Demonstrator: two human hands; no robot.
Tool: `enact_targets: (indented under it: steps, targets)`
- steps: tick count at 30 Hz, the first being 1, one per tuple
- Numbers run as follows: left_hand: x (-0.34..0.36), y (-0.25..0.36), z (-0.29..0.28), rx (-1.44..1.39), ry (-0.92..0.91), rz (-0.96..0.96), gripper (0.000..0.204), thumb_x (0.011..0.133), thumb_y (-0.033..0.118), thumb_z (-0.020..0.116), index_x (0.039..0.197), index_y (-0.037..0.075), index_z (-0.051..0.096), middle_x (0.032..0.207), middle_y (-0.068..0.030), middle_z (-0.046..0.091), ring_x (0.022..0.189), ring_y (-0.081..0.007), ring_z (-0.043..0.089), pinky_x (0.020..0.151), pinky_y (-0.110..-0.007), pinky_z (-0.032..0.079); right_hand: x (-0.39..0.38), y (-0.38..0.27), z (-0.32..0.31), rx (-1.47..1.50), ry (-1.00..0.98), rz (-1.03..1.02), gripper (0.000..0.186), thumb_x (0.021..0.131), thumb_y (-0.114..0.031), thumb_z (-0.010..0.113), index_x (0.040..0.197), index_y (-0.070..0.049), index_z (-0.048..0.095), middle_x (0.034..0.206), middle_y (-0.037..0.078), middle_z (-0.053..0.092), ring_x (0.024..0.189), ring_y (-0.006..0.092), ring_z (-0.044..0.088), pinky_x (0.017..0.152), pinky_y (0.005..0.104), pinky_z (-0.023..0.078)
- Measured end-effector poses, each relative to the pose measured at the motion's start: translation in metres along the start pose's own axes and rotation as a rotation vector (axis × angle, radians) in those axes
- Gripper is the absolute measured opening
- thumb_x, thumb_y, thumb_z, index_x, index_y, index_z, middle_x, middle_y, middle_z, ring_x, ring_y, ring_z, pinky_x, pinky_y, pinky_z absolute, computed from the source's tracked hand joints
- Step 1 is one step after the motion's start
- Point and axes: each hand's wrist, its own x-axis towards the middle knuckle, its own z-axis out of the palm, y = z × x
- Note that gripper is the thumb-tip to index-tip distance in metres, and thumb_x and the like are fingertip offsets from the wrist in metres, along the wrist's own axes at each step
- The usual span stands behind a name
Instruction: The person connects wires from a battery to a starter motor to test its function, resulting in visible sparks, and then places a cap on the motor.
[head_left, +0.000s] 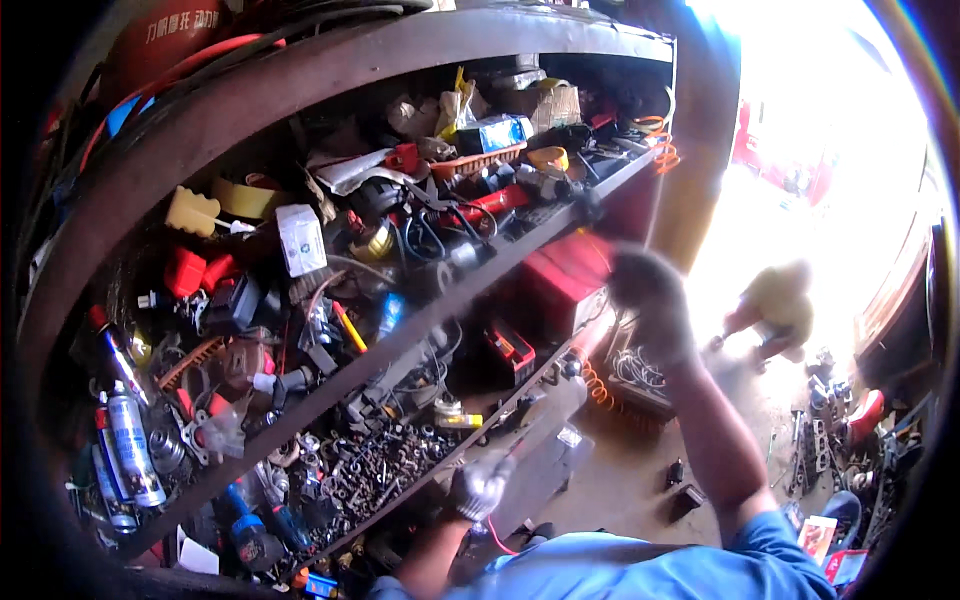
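My left hand (478, 488), in a light glove, is closed at the lower front edge of the shelving, on something I cannot make out; a thin red cord (500, 540) hangs just below it. My right hand (648, 310), gloved and smeared by motion, is raised at the right end of the shelving, over part of a red box (560, 275); its fingers are unclear. A grey metal object (555, 450) lies beside my left hand. Many small bolts and nuts (370, 480) lie heaped on the shelf left of it, and a red-and-black case (510, 350) sits higher up.
Cluttered steel shelves (180, 80) fill the left, with spray cans (130, 440), tools and cartons. A crouching person (775, 310) is in the bright doorway at right. Orange coiled hose (600, 390) hangs at the shelf front. Metal parts (820, 430) lie piled on the right floor.
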Motion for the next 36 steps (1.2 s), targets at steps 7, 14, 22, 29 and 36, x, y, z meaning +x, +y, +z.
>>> enact_targets:
  steps: [7,14,22,29,36]
  targets:
    - [-0.019,-0.036,-0.002,-0.340,0.149,-0.405,0.013,0.094,0.018,0.080,0.098,0.006,0.079,0.088,-0.0147,0.075,0.079,-0.0316,0.071,0.074,-0.042,0.056,0.139,-0.031,0.184,-1.568,-0.692,-0.029,0.071,0.098,-0.039,0.063,0.158,-0.009,0.042,0.133,0.019,0.070,0.118,0.0359,0.071,0.091,0.0476,0.060]
    - [-0.039,-0.039,-0.040,-0.152,0.198,-0.308,0.020,0.101,0.024,0.072,0.101,0.004,0.076,0.087,-0.0140,0.074,0.077,-0.0303,0.069,0.073,-0.043,0.054,0.179,0.014,0.231,-1.525,-0.730,0.008,0.041,0.089,-0.039,0.070,0.119,-0.012,0.079,0.118,0.011,0.078,0.107,0.0285,0.076,0.085,0.0447,0.062]
    - [-0.011,-0.026,-0.017,-0.054,0.011,-0.454,0.022,0.100,0.023,0.070,0.113,0.008,0.079,0.093,-0.0137,0.077,0.083,-0.0258,0.074,0.076,-0.041,0.056,0.236,-0.033,0.148,-1.764,-0.716,-0.261,0.034,0.079,-0.035,0.074,0.098,-0.007,0.080,0.088,0.014,0.078,0.080,0.0274,0.075,0.071,0.0419,0.060]
    - [-0.002,-0.035,0.044,-0.444,0.391,-0.384,0.017,0.103,0.013,0.062,0.110,0.002,0.073,0.085,-0.0009,0.067,0.076,-0.0122,0.060,0.069,-0.029,0.049,0.079,-0.050,-0.001,-0.874,-0.387,-0.220,0.028,0.088,-0.032,0.071,0.095,-0.004,0.073,0.088,0.019,0.074,0.076,0.0311,0.071,0.070,0.0434,0.058]
    - [0.061,0.091,0.094,-0.685,-0.089,-0.569,0.021,0.107,0.017,0.061,0.120,0.005,0.071,0.075,0.0058,0.057,0.061,-0.0040,0.048,0.052,-0.025,0.039,-0.228,0.074,-0.178,-0.731,-0.407,-0.032,0.024,0.091,-0.033,0.079,0.090,-0.009,0.074,0.082,0.004,0.070,0.072,0.0165,0.065,0.067,0.0343,0.055]
